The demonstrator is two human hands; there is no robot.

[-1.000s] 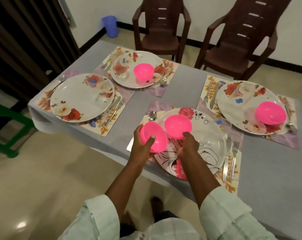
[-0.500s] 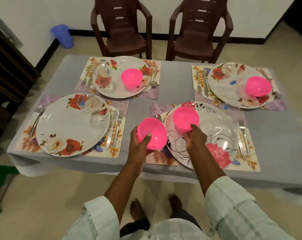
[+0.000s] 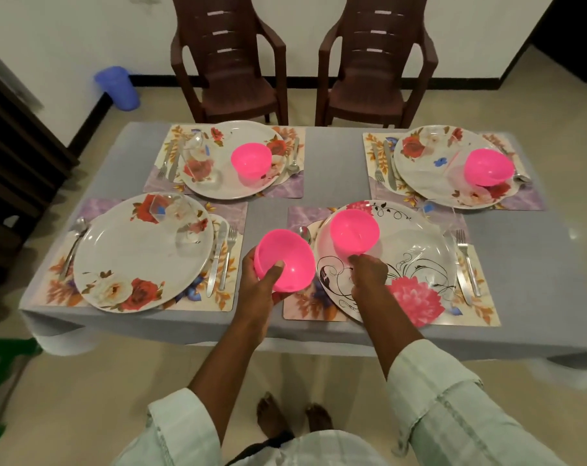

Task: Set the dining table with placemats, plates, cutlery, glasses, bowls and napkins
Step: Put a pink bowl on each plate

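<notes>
Two bowls in play: your left hand [image 3: 263, 280] grips a spare pink bowl [image 3: 283, 260], likely for the bowl-less near-left plate [image 3: 144, 252]; your right hand [image 3: 367, 272] touches the bowl [image 3: 354, 233] base, fingers curled, on the near-right plate [image 3: 416, 264].

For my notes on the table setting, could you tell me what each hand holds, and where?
Left hand grips a pink bowl by its rim, thumb inside. Right hand touches the base of another bowl.
</notes>
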